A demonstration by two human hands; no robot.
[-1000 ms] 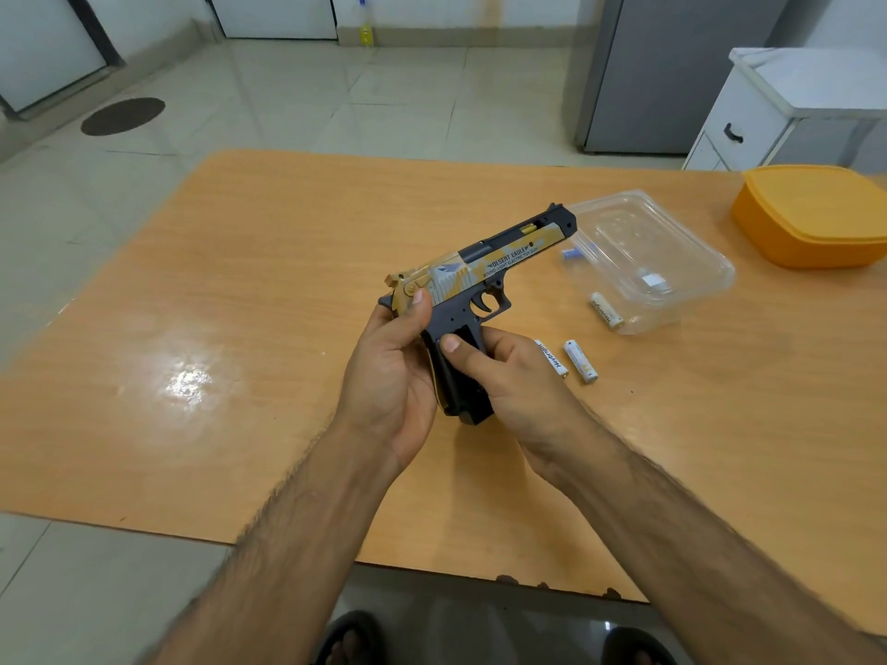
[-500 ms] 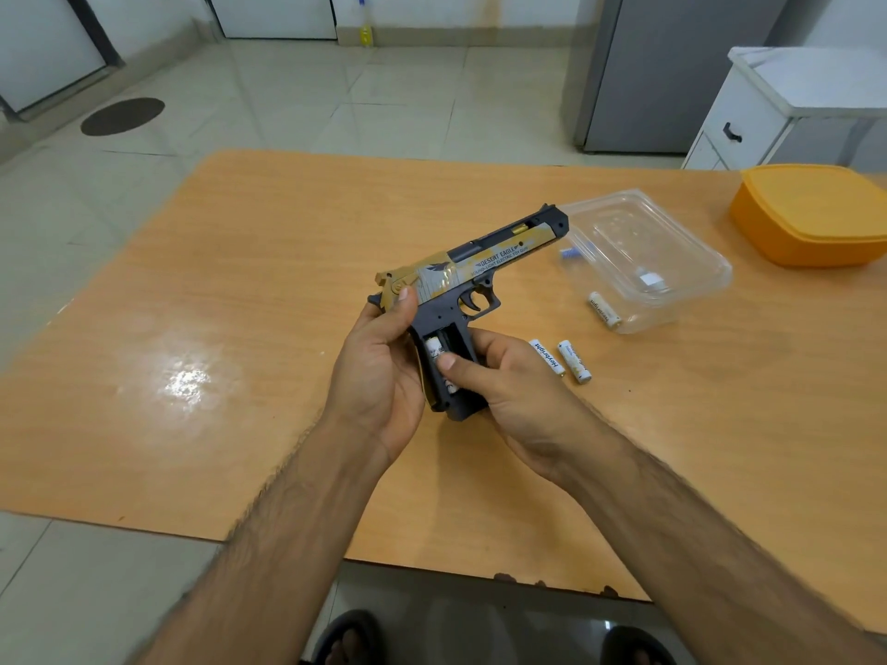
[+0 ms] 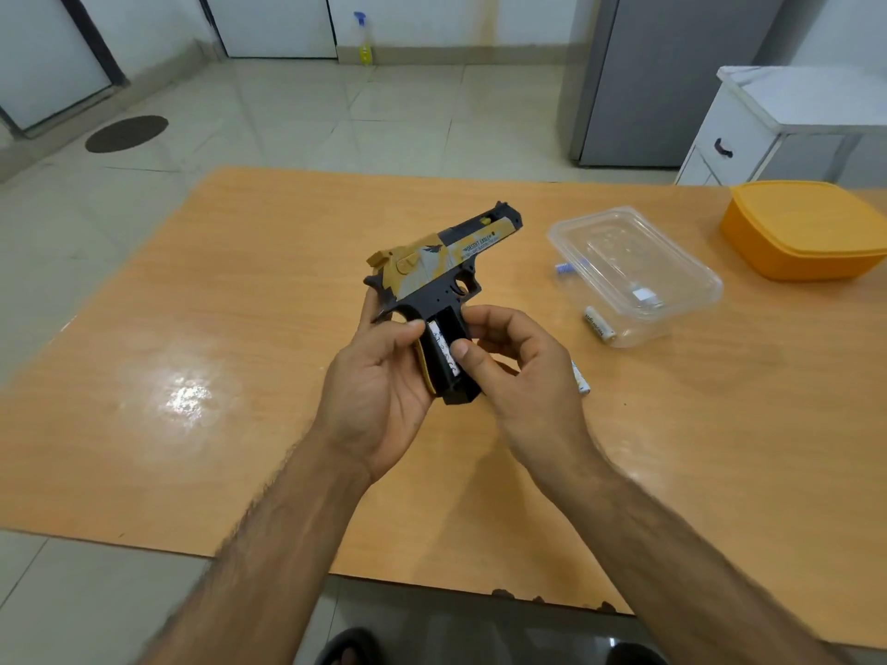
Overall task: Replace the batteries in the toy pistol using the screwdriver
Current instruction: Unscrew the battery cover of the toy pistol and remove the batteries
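Pistol (image 3: 439, 261): held above the table (image 3: 240, 328), near its middle; barrel points far and right; grip toward the person, its side open, showing the battery bay
Bay: one white cell (image 3: 444, 350) seated in the left slot; the right slot dark
Left hand (image 3: 379, 391): wraps the back of the grip from the left; fingers curled and clamped on the pistol; thumb lies across toward the top of the bay
Right hand (image 3: 518, 376): at the grip's right side; fingers curled round the front of the grip; thumb tip presses on the lower part of the seated cell
Loose cells: one (image 3: 599, 324) lies on the table, touching the near left corner of the clear tub (image 3: 638, 271); another (image 3: 580, 379) shows just its end past the right hand
Clear tub: right of the pistol, on the table; a small white item inside; a small blue piece (image 3: 566, 267) at its left wall, inside or outside cannot be told
Orange box (image 3: 801, 228): lidded, at the far right of the table
Floor: pale tiles; a spray bottle (image 3: 364, 38) by the far wall; a grey cabinet (image 3: 672, 74) and a white drawer unit (image 3: 749, 127) far right
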